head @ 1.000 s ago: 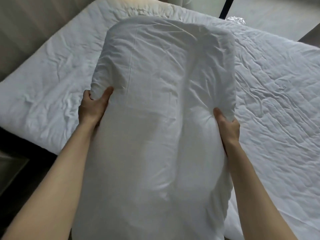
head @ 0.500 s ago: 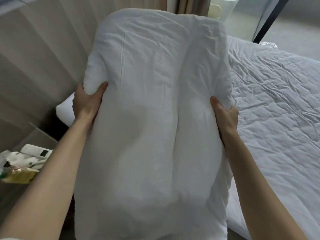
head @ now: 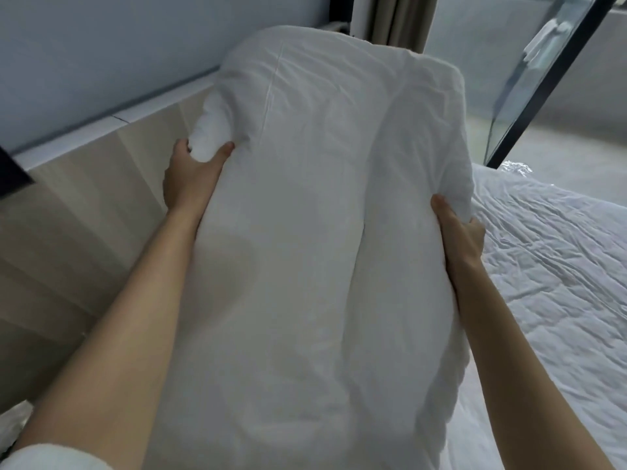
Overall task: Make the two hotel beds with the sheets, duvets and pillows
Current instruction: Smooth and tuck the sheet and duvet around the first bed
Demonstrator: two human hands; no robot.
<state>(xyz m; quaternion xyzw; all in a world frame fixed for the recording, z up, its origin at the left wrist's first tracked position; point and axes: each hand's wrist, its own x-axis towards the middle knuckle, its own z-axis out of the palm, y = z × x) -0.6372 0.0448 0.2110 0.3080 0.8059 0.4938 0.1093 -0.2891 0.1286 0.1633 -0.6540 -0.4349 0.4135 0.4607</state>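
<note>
Each hand has a clenched grip on the same white pillow (head: 325,232): the left hand (head: 190,178) pinches a bulge of the pillow's left edge between thumb and fingers, and the right hand (head: 458,232) clamps the right edge, thumb on the near face and fingers wrapped out of sight behind. Both grips sit at roughly the upper third of the pillow, the left one a little higher and farther forward than the right, so the pillow is held in the air between the two forearms, clear of any surface. Its long axis runs away from the person, from the lower end near the body up to the rounded far end, which stands tilted toward the wall; a deep crease runs lengthwise down the near face, closer to the right hand. Outward from the grips, the bed (head: 559,283) with its wrinkled white cover lies to the right and below, just beside the right forearm, so the right hand is the nearer one to it. To the left is a pale wood-look headboard panel (head: 84,198) with a grey wall above, and a black-framed glass partition (head: 543,79) stands beyond the bed's far corner. As I judge it, setting the pillow down calls for swinging it rightward and turning its long axis to lie across the head of the bed, with the left hand travelling the longer arc.
</note>
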